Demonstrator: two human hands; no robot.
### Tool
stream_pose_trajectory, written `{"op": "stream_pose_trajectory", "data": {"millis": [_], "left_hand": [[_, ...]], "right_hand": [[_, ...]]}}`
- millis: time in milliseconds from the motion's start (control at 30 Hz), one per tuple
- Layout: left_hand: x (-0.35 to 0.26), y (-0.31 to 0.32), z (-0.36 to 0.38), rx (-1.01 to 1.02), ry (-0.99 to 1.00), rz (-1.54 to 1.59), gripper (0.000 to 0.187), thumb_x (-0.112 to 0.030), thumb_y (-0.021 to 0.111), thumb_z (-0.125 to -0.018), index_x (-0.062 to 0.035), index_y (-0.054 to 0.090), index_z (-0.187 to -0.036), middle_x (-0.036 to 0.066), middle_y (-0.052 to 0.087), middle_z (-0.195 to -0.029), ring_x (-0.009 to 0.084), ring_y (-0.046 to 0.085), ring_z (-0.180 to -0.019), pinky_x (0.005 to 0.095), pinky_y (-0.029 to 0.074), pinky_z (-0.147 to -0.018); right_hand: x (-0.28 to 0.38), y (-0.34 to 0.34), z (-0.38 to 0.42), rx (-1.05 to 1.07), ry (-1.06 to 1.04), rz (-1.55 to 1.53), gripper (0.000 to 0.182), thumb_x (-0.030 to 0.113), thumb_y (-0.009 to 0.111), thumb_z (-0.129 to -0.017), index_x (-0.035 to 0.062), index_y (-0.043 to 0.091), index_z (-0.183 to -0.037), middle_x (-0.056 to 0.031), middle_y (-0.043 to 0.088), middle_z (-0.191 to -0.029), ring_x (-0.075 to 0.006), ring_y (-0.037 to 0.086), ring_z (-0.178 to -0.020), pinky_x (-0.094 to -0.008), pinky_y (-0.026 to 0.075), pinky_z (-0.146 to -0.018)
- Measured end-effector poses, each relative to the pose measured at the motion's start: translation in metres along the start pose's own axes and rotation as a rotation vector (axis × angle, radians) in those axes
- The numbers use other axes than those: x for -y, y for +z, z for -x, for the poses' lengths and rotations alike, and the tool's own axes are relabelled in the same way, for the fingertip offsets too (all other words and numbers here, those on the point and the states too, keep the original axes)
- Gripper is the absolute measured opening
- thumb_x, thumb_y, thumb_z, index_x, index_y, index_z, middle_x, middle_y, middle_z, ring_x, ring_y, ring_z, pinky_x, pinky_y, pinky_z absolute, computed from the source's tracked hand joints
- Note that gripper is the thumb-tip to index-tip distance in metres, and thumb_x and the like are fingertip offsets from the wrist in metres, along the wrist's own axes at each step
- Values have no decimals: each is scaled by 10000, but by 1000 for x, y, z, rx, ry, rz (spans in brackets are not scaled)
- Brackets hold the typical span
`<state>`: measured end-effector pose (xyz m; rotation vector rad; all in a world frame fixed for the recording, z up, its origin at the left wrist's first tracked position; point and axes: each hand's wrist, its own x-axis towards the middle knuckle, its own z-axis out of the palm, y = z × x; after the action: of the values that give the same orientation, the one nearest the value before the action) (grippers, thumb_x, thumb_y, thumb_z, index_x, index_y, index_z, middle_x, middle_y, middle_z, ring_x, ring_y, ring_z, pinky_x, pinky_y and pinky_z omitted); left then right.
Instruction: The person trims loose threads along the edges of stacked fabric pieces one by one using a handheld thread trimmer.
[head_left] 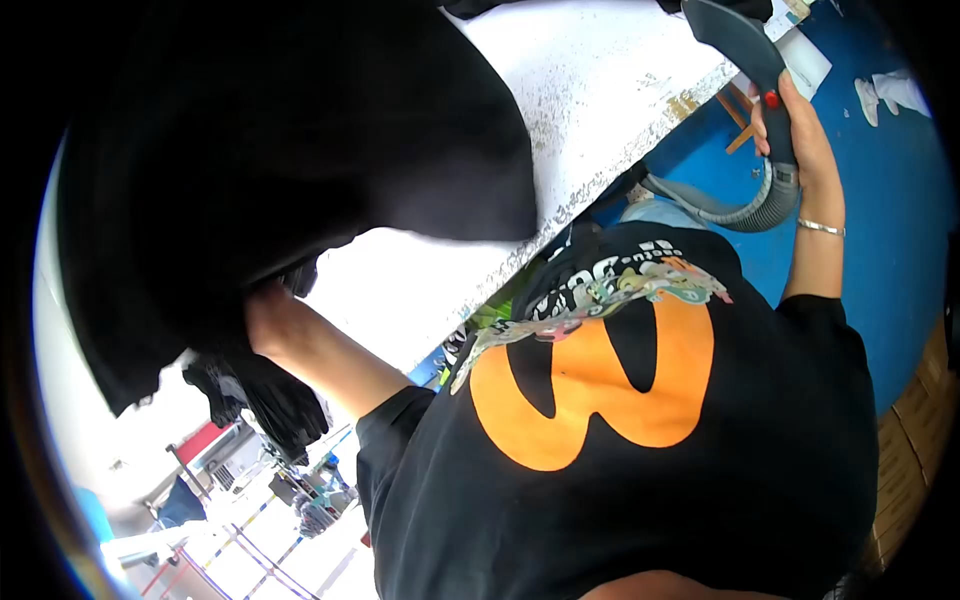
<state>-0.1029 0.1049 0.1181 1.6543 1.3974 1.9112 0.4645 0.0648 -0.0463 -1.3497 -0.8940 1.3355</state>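
White tabletop (600, 90), edge speckled dark, in a room with a bright blue floor (850, 230).
Your right hand (810, 140): fingers (759, 133) wrapped around a dark-grey curved plastic handle (778, 135) with a red button (771, 98), ribbed grey hose (765, 213) attached, held just outside the tabletop edge. Your left hand (270, 325): at the lower edge of a large black fabric piece (400, 150) that hides the tabletop's left part; fingers covered, grip impossible to tell. Beyond the right hand: brown wooden legs (733, 110) and another person's white shoes (867, 102).

Worn black shirt (620, 510), unclear orange character (575, 400), white lettering (603, 268) illegible
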Motion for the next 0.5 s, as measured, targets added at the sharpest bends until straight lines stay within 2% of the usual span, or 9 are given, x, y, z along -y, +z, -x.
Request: {"op": "stream_pose_trajectory", "data": {"millis": [33,167,233,267,300,367,400,433,500], "left_hand": [[-18,10,9,-264,-167,326,367,-43,548,-977,76,589,-1322,200,635,-1335,299,633,-1168,429,557,-1006],[-8,-2,60,-470,-289,253,370,-41,549,-969,76,592,-1318,196,634,-1334,293,634,-1158,423,554,-1010],[22,-4,89,-590,-387,208,373,-40,550,-964,76,594,-1315,193,634,-1333,289,635,-1152,419,552,-1013],[40,-3,108,-653,-438,186,374,-40,551,-961,75,595,-1314,191,634,-1333,288,635,-1149,417,551,-1014],[65,-8,149,-457,-388,-125,404,-80,560,-954,71,581,-1329,197,617,-1347,307,633,-1146,432,530,-1046],[86,-11,200,-508,-798,304,434,-114,600,-965,45,554,-1366,221,608,-1347,329,636,-1155,440,524,-1047],[97,-12,226,-577,-999,495,452,-130,619,-970,33,540,-1384,233,603,-1347,340,637,-1160,445,522,-1047],[92,-17,245,-598,-1259,546,431,-145,622,-986,19,545,-1378,231,622,-1322,323,647,-1153,432,529,-1031],[83,-36,274,-297,-1457,466,325,-204,629,-1021,12,625,-1265,187,713,-1147,246,701,-1018,369,572,-912]], "right_hand": [[-1,1,0,10,-1,2,597,620,465,-1036,42,612,-1045,-23,548,-612,-98,541,-468,-255,485,-452],[-1,3,0,13,-66,-38,602,631,539,-1000,36,621,-1046,-21,558,-630,-94,547,-490,-241,481,-461],[-1,3,0,21,-103,-54,540,571,455,-1064,55,614,-1074,-27,567,-638,-91,534,-491,-213,436,-487],[-3,2,0,-5,-86,-32,542,581,462,-1057,61,615,-1072,-28,576,-641,-90,543,-495,-212,435,-484],[-1,3,2,-11,-82,-17,542,581,462,-1057,61,615,-1072,-28,576,-641,-90,543,-495,-212,435,-484],[-3,7,5,-74,-62,51,536,580,469,-1055,64,614,-1067,-29,579,-642,-88,544,-493,-209,434,-481],[-4,6,4,-75,-58,73,584,629,567,-985,46,598,-982,-35,570,-640,-107,555,-493,-261,492,-466],[-2,11,7,-80,-53,77,584,629,567,-985,46,598,-982,-35,570,-640,-107,555,-493,-261,492,-466],[6,24,17,-139,-26,196,560,607,576,-990,47,586,-965,-47,575,-641,-117,555,-494,-272,508,-489]]}}
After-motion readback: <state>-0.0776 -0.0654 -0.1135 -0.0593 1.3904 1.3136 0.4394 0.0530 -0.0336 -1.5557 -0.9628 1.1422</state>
